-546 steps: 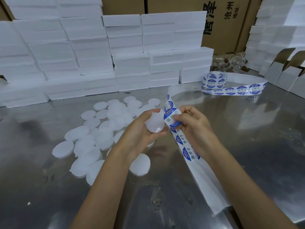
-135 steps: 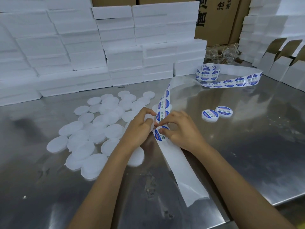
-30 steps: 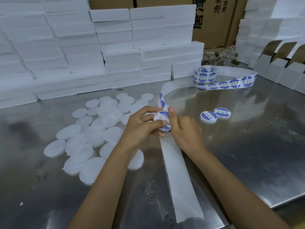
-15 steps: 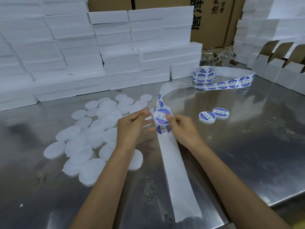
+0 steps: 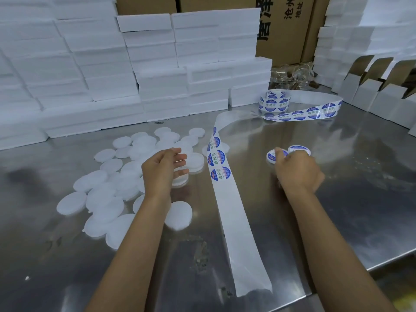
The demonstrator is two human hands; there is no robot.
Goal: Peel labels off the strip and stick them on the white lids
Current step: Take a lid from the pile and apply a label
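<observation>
A pile of plain white lids [image 5: 108, 183] lies on the steel table [image 5: 360, 199] at the left. My left hand [image 5: 163, 170] hovers over the pile's right side, fingers apart and holding nothing. The label strip [image 5: 217, 164] runs down the middle with blue round labels, and its bare backing [image 5: 245, 255] trails toward me. The label roll [image 5: 273, 101] stands at the back right. My right hand [image 5: 297, 173] is off to the right, fingers pinched on a labelled lid [image 5: 270, 156] at table level. Another labelled lid [image 5: 300, 149] lies just behind it.
Stacks of white foam blocks [image 5: 157, 64] wall off the back and left. Brown cartons [image 5: 286, 30] stand behind them. Open white cartons [image 5: 371, 95] line the right side. The table's front edge [image 5: 337, 282] runs diagonally at the lower right.
My right hand has carried the freshly labelled lid from the strip rightward to the two labelled lids. My left hand let go, opened and moved left over the plain lids.
</observation>
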